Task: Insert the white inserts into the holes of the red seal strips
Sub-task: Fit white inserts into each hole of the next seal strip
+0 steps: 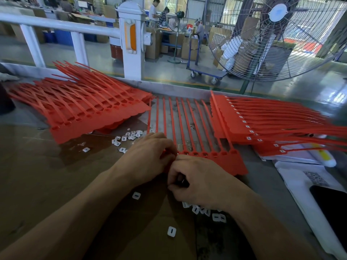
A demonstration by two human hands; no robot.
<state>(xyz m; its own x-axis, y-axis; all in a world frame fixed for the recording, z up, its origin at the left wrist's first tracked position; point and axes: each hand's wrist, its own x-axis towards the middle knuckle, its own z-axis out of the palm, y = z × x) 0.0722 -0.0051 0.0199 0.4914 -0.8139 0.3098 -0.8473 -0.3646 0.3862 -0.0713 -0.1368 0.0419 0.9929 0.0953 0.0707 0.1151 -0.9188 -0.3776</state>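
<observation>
Big fan (277, 34) standing behind the desk (37, 175), right side. White railing (56, 25) running along the left. Blue cart (204, 72) sitting on the floor. Black phone (332, 209) lying on white papers (300, 194) at the desk's right edge.

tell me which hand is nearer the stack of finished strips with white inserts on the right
Right. The right hand lies just left of and below the finished stack; the left hand sits farther left, at the left end of the strip being filled.

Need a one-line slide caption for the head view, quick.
Both hands, left hand and right hand, work at the red seal strip sheet, loose white inserts scattered around.
</observation>
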